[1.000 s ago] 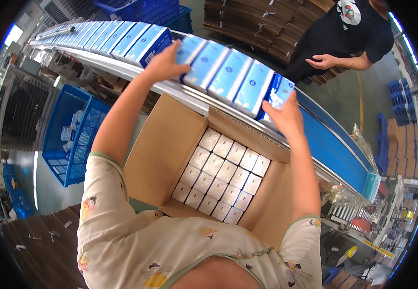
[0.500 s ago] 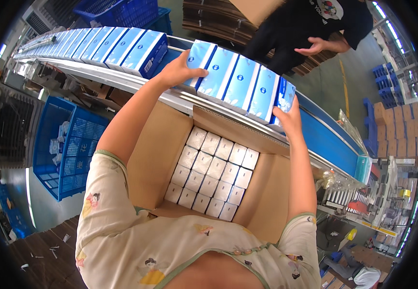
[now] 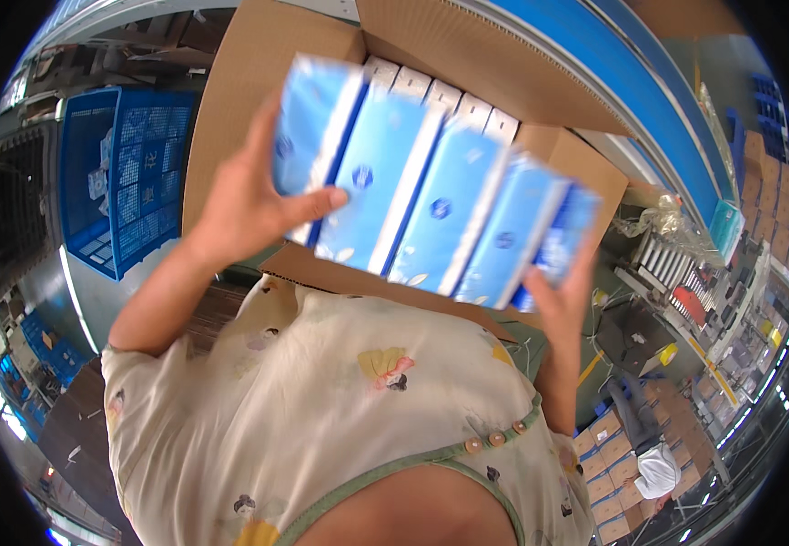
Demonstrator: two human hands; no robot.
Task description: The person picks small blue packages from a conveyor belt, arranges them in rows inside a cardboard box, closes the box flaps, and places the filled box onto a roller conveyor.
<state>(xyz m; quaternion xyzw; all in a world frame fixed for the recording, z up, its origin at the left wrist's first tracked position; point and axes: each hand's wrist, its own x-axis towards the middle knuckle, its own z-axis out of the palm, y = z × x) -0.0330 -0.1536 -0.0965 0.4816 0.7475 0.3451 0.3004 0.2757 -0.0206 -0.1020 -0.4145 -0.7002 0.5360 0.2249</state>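
A row of blue packs [image 3: 431, 196] is motion-blurred, its printing unreadable. It hides most of the white boxes [image 3: 440, 91] in the cardboard carton [image 3: 258, 82] below. The right hand [image 3: 562, 296] shows only partly behind the packs. The carton's top is cut off.

The row of light blue packs [image 3: 431, 205] covers most of the open brown cardboard box [image 3: 249, 100]. White box tops [image 3: 453, 100] fill the far side inside. Free room shows only along the left wall. The blue plastic crate [image 3: 126, 177] stands just beside it.
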